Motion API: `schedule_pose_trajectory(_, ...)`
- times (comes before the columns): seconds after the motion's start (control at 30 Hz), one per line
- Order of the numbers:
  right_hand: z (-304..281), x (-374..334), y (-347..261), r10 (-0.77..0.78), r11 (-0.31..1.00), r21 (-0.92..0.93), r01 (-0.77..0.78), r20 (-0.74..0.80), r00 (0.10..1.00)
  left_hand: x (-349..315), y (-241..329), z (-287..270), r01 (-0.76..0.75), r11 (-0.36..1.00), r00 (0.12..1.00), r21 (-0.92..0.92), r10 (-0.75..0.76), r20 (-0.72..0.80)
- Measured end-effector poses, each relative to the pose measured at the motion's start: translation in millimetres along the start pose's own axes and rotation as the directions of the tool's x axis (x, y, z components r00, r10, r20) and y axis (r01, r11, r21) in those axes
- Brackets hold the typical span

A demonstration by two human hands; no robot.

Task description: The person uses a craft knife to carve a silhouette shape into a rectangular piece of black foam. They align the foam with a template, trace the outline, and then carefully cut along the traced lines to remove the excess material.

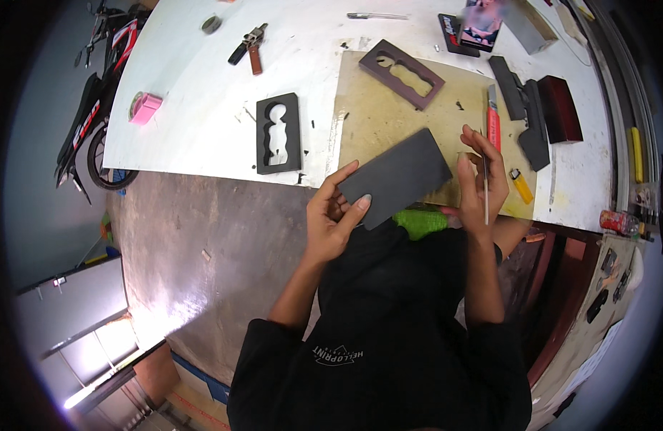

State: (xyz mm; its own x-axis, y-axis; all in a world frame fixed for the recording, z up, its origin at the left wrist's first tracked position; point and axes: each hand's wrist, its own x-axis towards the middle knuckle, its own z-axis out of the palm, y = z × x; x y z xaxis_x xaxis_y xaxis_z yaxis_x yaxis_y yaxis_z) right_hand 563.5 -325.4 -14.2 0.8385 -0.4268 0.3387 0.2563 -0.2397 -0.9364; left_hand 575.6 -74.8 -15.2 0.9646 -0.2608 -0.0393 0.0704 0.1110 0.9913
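Note:
My left hand (335,215) grips a flat dark grey rectangular slab (403,176), thumb on top and fingers beneath its left end. The slab is tilted above the table's front edge, its far end over the tan cutting mat (360,129). In my right hand (484,183), to the right of the slab, is a thin, pale, straight stick-like tool (487,190); its exact kind is not clear. Just beyond that hand lies a red utility knife (494,122). A yellow lighter (522,185) rests beside the hand on the right.
Two cut-out frames, one black (262,136) and one maroon (430,100), lie on the table. Dark foam pieces (535,133) and a dark red block (560,111) are at right. Farther off are a propped phone (482,25), keys (255,50), a pen (377,16) and a pink tape roll (146,108).

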Motion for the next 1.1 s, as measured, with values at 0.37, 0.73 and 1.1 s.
schedule_pose_trajectory(0.37,3.6,0.5,-19.6,-0.158,0.827,-0.385,0.410,0.541,0.826,52.2,-2.0,-16.2,0.070,0.995,0.997,-0.072,-0.071,-0.011)
schedule_pose_trajectory(0.73,25.1,-17.9,18.1,-0.044,0.732,-0.622,0.278,0.363,0.931,55.0,3.2,-76.9,0.085,0.335,0.817,0.938,0.515,-0.258)
schedule_pose_trajectory(1.1,43.7,-38.3,1.5,-0.093,0.794,-0.553,0.255,0.303,0.948,58.1,2.4,-83.6,0.214,0.628,0.805,0.748,0.320,-0.499)
